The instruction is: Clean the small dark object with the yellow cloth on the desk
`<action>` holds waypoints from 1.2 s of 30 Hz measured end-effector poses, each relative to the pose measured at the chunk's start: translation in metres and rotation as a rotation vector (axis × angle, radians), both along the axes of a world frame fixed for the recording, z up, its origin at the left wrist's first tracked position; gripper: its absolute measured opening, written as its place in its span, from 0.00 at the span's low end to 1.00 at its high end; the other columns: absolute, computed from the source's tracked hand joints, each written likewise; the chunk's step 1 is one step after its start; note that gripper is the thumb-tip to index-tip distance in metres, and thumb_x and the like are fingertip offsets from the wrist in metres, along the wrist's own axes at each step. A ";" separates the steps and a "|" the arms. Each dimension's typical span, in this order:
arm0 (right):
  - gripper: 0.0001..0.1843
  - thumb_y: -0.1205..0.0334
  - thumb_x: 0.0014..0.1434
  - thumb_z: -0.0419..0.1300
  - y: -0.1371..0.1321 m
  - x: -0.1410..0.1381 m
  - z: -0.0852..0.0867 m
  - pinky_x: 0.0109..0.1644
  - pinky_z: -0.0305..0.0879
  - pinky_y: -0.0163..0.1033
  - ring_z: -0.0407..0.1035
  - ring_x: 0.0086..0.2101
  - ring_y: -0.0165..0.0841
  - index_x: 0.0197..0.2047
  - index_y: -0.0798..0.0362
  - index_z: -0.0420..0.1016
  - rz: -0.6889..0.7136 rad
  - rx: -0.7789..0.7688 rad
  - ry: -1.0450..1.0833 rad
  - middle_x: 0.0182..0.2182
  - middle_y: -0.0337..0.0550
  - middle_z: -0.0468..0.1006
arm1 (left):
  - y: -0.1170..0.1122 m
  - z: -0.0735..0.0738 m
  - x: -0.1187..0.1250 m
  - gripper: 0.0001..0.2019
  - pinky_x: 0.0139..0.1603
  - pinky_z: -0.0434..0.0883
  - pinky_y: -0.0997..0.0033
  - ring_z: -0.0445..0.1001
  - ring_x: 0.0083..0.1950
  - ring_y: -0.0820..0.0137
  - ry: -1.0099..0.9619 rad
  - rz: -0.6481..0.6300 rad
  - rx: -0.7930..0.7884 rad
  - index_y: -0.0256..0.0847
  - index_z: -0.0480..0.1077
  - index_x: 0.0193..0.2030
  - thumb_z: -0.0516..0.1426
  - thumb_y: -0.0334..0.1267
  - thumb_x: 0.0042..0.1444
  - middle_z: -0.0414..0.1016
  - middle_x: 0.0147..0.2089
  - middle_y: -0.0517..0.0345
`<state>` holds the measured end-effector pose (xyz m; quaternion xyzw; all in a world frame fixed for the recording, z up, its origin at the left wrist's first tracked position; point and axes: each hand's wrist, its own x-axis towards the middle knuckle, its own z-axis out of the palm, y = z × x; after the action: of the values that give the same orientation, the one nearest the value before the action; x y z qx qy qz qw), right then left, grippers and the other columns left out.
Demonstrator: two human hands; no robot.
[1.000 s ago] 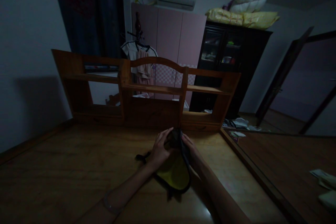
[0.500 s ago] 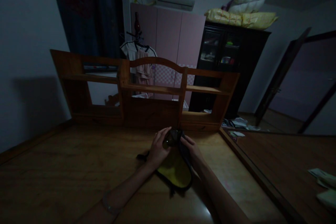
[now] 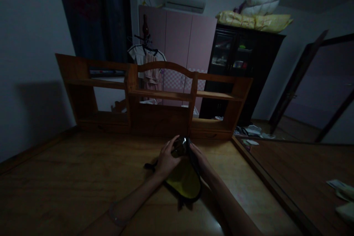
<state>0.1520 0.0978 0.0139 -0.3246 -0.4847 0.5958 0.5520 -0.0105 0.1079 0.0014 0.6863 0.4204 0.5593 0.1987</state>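
Observation:
A yellow cloth piece with a dark edge and dark straps lies on the wooden surface in front of me. My left hand grips its far end from the left, fingers curled over a dark bunched part. My right hand pinches the same far end from the right, along the dark edge. A dark strap trails out left of my left hand. The room is dim and details of the cloth are hard to make out.
A wooden shelf unit stands along the far edge of the surface. Behind it are a pink wardrobe, a dark cabinet with bedding on top, and hanging clothes. Papers lie at the right.
Both hands have kept their hold on the far end of the yellow cloth, shifting only slightly. The view has moved a little.

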 end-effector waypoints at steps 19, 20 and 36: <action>0.24 0.49 0.52 0.65 -0.003 0.001 0.001 0.60 0.60 0.48 0.68 0.53 0.43 0.51 0.46 0.76 -0.124 0.131 -0.187 0.50 0.42 0.77 | 0.006 -0.006 0.001 0.38 0.58 0.67 0.60 0.71 0.56 0.62 -0.163 -0.199 -0.098 0.47 0.57 0.62 0.67 0.35 0.44 0.70 0.57 0.51; 0.24 0.49 0.52 0.65 -0.003 0.001 0.001 0.60 0.59 0.49 0.68 0.53 0.43 0.52 0.46 0.75 -0.121 0.135 -0.188 0.50 0.42 0.77 | 0.006 -0.006 0.001 0.38 0.58 0.67 0.60 0.70 0.57 0.62 -0.155 -0.195 -0.090 0.47 0.57 0.62 0.67 0.34 0.44 0.69 0.58 0.50; 0.21 0.49 0.55 0.63 -0.006 -0.003 0.004 0.60 0.58 0.46 0.67 0.52 0.41 0.50 0.45 0.75 -0.061 0.098 -0.052 0.49 0.38 0.77 | -0.003 0.001 0.001 0.36 0.65 0.58 0.53 0.60 0.63 0.60 0.142 -0.133 0.196 0.49 0.61 0.60 0.56 0.19 0.44 0.61 0.62 0.54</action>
<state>0.1486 0.0923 0.0180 -0.3273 -0.5173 0.5456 0.5724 -0.0095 0.1051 0.0022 0.7667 0.3301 0.5333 0.1369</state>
